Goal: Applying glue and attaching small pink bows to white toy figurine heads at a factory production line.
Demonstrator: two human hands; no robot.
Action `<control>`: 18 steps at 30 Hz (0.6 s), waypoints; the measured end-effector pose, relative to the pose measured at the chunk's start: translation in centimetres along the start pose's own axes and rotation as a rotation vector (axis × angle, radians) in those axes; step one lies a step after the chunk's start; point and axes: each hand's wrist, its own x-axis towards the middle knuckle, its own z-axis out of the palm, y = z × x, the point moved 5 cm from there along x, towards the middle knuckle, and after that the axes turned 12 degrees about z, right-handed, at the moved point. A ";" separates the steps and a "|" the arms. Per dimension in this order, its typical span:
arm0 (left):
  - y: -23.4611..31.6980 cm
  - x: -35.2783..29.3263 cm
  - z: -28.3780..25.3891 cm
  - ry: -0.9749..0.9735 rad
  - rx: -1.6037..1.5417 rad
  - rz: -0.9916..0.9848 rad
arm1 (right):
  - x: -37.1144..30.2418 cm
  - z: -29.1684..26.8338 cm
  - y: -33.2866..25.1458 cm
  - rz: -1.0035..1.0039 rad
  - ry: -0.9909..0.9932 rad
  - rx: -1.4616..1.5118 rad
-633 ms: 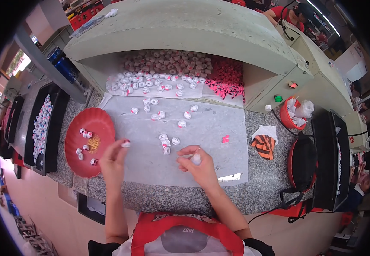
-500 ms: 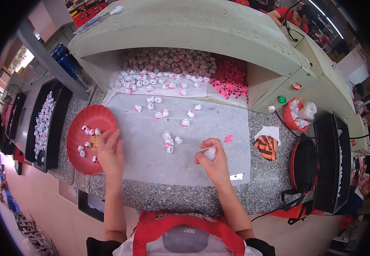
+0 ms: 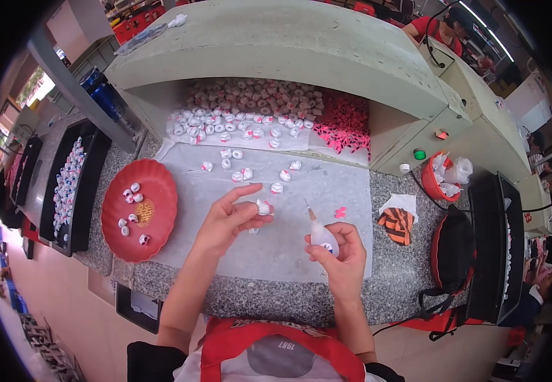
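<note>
Over the paper-covered middle of the bench, my left hand (image 3: 222, 223) pinches a small round white piece with pink on it (image 3: 263, 207) between thumb and fingers. My right hand (image 3: 344, 258) is wrapped around a translucent squeeze bottle (image 3: 322, 237) whose thin needle tip points up and slightly toward the left hand. Tip and piece are apart. Small pink pieces (image 3: 340, 212) lie on the paper just beyond the right hand. Several similar white pieces (image 3: 247, 173) are scattered farther back, and my left hand mostly hides others below it.
At left stands a red scalloped plate (image 3: 114, 213) with several pieces in it. A pale metal booth (image 3: 276, 48) arches over heaps of white and pink pieces. To the right are a striped cloth (image 3: 396, 224), a red tub (image 3: 430, 177) and a black bag (image 3: 452, 248).
My left hand has come from the red plate to the middle and now holds a white piece. The right hand has turned the bottle, bringing its needle tip into sight.
</note>
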 end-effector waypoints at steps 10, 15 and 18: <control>3.4 -3.0 6.1 -0.026 -0.270 0.085 | -5.2 0.0 -4.3 -0.533 0.263 -0.283; 3.9 -3.2 6.2 0.041 -0.171 0.288 | -5.9 0.9 -4.6 -0.596 0.227 -0.489; 4.0 -3.5 6.4 0.051 -0.158 0.331 | -5.8 1.2 -4.8 -0.635 0.216 -0.533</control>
